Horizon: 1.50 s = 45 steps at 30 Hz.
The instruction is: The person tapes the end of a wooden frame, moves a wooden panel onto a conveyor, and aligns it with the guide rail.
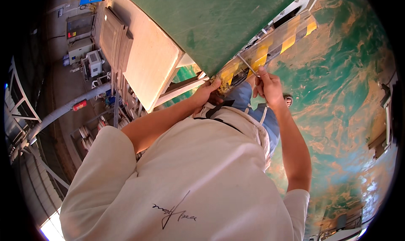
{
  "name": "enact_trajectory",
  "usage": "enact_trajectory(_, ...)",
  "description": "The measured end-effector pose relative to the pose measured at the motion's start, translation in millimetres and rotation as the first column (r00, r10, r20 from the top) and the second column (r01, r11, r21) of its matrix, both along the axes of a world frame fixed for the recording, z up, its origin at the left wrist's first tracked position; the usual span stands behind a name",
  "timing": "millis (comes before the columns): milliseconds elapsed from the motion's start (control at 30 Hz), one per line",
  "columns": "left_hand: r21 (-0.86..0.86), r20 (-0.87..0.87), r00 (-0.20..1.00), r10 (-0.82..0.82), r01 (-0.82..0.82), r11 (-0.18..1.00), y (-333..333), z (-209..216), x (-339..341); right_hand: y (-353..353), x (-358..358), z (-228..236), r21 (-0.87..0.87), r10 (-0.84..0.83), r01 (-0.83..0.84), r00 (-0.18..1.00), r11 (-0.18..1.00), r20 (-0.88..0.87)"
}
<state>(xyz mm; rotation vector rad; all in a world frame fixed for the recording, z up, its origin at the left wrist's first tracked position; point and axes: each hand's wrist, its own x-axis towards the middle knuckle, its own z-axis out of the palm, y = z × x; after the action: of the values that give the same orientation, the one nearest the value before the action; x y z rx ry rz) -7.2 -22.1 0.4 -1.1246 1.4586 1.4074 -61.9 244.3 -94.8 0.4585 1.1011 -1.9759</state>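
Observation:
A bar or guard with yellow and black stripes (288, 43) runs along the edge of the green-topped table (211, 21), its near end worn and dirty. At that near end my left hand (206, 94) is closed, thumb at the corner and the other fingers mostly hidden underneath. My right hand (270, 88) is closed around one end of a thin metal rod-like tool (247, 64). The rod slants across the striped bar, its far tip near the table edge. What the tip touches is too small to tell.
A pale board (147, 55) stands left of the green table, with brown panels (113, 40) leaning beyond it. Further left are a white machine (93, 63) and a grey pipe (69, 112). Green floor (333, 93) with dusty streaks lies at the right.

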Motion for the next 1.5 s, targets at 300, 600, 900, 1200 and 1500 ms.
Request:
enact_trajectory(300,0.007,-0.007,1.0,-0.009,0.009,1.0,6.3,6.1,-7.6,-41.3,19.1,22.7,-0.221,-0.42,0.533,0.812,0.817,0.406)
enact_trajectory(600,0.017,-0.036,0.999,0.003,-0.002,1.0,-0.4,-3.8,-1.5,-10.5,8.8,18.3,0.104,-0.267,0.256,0.958,0.961,0.103)
enact_trajectory(900,0.101,-0.069,0.993,0.095,-0.088,0.991,-14.8,-18.2,4.3,-17.7,15.4,42.3,0.118,-0.509,0.502,0.787,0.857,0.347)
enact_trajectory(1200,0.081,-0.075,0.997,-0.03,0.036,0.996,-19.1,-11.7,-8.5,36.8,21.0,81.5,0.711,0.163,0.109,0.939,0.695,-0.303)
enact_trajectory(1500,0.055,-0.066,0.975,-0.214,0.217,0.975,-34.8,-8.3,-10.7,-13.4,-30.4,81.1,0.423,-0.129,0.181,0.98,0.888,-0.15)
